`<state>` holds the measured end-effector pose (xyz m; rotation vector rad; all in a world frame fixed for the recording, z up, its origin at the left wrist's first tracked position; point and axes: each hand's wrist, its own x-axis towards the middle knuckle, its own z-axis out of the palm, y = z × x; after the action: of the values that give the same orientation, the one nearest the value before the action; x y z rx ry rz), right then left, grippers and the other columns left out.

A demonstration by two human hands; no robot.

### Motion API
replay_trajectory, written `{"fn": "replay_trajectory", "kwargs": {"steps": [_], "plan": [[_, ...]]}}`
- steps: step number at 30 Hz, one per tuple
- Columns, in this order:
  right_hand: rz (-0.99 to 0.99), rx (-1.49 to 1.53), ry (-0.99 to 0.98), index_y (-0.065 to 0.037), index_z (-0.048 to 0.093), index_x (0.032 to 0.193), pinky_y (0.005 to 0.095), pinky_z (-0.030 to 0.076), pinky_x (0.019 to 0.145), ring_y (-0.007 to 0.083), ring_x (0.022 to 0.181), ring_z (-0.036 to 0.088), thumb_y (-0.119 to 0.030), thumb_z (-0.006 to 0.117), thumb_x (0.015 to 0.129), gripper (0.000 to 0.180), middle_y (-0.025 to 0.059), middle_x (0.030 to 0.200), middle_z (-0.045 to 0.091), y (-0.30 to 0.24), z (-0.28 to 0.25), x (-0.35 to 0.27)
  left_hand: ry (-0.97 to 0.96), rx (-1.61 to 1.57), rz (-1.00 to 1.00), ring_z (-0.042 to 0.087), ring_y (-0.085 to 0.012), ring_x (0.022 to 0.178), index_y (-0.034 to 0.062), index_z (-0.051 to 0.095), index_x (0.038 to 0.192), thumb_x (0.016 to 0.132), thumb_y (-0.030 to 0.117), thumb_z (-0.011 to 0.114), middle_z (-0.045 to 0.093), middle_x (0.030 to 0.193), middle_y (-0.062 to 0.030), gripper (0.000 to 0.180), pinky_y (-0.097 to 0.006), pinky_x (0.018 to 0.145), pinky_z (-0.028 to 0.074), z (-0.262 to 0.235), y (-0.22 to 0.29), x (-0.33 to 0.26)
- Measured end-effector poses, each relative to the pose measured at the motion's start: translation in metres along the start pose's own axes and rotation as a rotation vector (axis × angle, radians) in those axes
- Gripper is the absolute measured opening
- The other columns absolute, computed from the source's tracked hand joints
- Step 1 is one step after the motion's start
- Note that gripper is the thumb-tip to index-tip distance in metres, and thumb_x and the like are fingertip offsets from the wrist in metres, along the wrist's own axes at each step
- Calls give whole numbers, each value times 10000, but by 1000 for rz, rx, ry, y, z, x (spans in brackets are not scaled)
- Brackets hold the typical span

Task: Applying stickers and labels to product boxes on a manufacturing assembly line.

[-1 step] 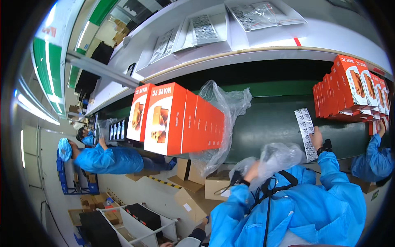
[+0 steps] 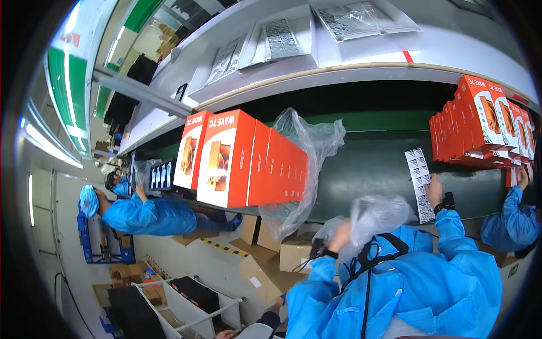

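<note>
My left hand (image 2: pixel 341 235) is closed on a crumpled clear plastic bag (image 2: pixel 379 216) just in front of my body. Its fingers are partly hidden by the plastic. In my right hand (image 2: pixel 433 191) is a narrow white strip of stickers (image 2: pixel 418 179) with dark printed marks, gripped at its right edge and lying over the dark green belt (image 2: pixel 361 164). To the left, another clear plastic sheet (image 2: pixel 307 138) lies bunched against a row of orange-and-white phone boxes (image 2: pixel 226 158).
More orange boxes (image 2: pixel 480 124) are stacked at the right end of the belt, with another person's hand (image 2: pixel 523 178) beside them. White trays (image 2: pixel 274 42) of sticker sheets rest on the shelf beyond. A co-worker in blue (image 2: pixel 149 217) stands at far left; cardboard cartons (image 2: pixel 265 274) lie below.
My left hand has shifted slightly to the left with the plastic bag. My right hand and the sticker strip have barely moved.
</note>
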<state>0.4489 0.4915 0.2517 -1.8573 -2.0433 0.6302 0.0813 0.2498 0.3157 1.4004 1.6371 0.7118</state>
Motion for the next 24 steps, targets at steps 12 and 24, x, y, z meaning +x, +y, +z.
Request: {"fn": "replay_trajectory", "kwargs": {"steps": [12,24], "plan": [[44,1253,-1123,-66,325,1392,359,365,1008,213,1192,422,-333,495,956,539,85,1316,422,-177,-41,-115,1087,-397,74,532,-276,915,-32,598,935,740,49,591,525,958,-196,211,-376,786,440,43,249,-28],[236,1180,-1351,-61,364,1363,351,383,991,212,1172,442,-317,500,952,503,92,1286,449,-138,-61,-186,579,230,116,568,-315,945,56,640,937,754,75,606,595,1008,-170,188,-388,728,475,126,160,-155]]}}
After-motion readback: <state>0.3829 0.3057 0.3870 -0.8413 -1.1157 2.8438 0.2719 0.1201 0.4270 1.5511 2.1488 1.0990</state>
